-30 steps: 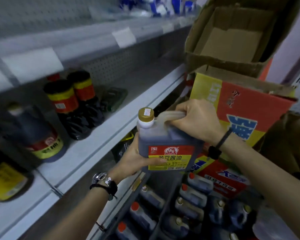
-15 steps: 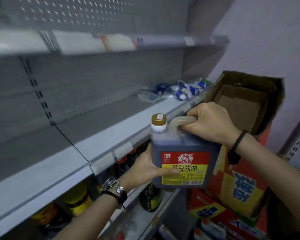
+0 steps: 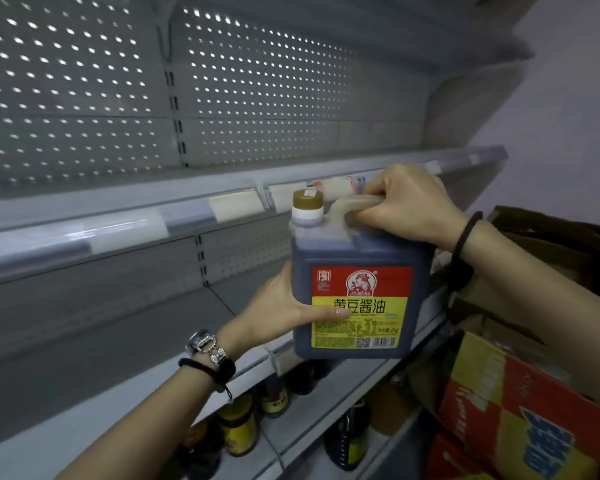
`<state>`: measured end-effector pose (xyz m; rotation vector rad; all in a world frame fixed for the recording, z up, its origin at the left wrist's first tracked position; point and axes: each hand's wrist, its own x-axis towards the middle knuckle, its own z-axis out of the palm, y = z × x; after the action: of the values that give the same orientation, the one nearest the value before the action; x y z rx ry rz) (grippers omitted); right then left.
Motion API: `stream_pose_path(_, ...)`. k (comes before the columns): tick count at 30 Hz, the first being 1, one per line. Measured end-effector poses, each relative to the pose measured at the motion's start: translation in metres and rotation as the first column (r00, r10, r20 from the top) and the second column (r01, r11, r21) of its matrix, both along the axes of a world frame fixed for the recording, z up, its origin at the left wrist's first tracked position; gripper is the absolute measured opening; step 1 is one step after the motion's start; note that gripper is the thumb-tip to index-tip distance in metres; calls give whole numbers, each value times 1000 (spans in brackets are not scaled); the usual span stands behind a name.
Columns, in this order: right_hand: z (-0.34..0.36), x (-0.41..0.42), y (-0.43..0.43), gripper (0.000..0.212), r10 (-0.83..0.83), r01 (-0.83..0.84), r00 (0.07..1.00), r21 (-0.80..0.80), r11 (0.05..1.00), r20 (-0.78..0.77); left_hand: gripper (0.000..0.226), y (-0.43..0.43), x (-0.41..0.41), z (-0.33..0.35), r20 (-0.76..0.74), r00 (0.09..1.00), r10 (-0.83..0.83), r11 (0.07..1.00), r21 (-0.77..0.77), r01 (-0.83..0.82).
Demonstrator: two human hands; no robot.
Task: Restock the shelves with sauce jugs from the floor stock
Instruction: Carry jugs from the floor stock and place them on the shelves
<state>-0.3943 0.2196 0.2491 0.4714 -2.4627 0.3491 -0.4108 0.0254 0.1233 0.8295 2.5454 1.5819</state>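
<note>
Dark-brown sauce jug (image 3: 355,289) hangs upright, long axis vertical, just off the front lip of the middle shelf (image 3: 118,341). The right hand (image 3: 409,206) at its 1 o'clock has fingers (image 3: 371,214) curled tight round the top handle (image 3: 350,202), and the left hand (image 3: 278,306) at 8 o'clock grips the side, thumb across the label. Bare shelf lies at 9 o'clock from the jug, left hand nearer, so the next move is likely a push that way. Left fingers behind the jug are hidden, the lower-shelf bottles (image 3: 239,431) are blurred, and the cardboard boxes (image 3: 520,410) are cut off at 4 o'clock.

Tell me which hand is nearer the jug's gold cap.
Right. The right hand grips the handle just beside the gold cap; the left hand holds the jug low on its side, well below the cap.
</note>
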Motion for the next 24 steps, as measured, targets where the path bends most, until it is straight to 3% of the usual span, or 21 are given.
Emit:
stream_pose_path(13, 50, 23, -91, 42, 262, -261, 962, 19, 965, -73, 81, -89, 65, 45, -68, 969, 237, 971, 24, -236)
stream_pose_path(24, 81, 74, -123, 32, 551, -546, 829, 75, 834, -96, 78, -101, 168, 66, -74, 830, 553, 833, 35, -552)
